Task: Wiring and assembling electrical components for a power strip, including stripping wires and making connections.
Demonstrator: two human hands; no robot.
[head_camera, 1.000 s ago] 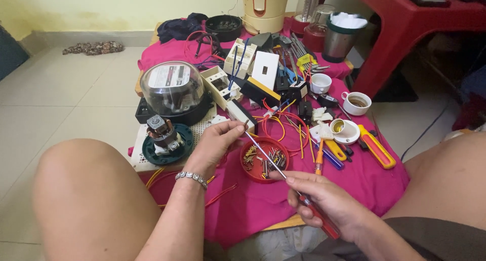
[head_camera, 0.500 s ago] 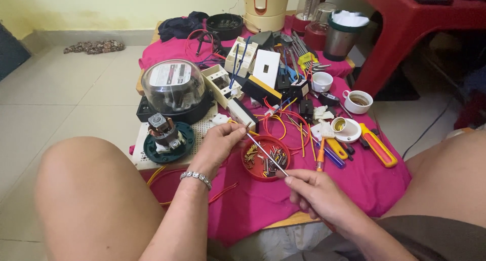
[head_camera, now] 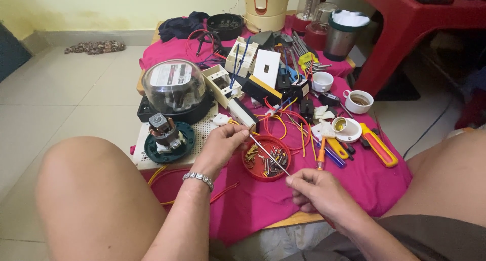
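My left hand, with a metal bracelet on the wrist, pinches a small part at the corner of a long cream switch box. My right hand grips a screwdriver whose thin metal shaft runs up and left to the left fingertips. The shaft crosses over a round red lid holding several small screws. Everything lies on a pink cloth over a low board between my knees.
A glass-domed meter and a small motor on a green base stand at the left. Orange-handled tools, red and yellow wires, white cups, switch plates and a blender jar crowd the right and back. A red table stands far right.
My right hand has slid up the screwdriver and moved closer to the red lid. The left hand has shifted slightly right at the box's corner.
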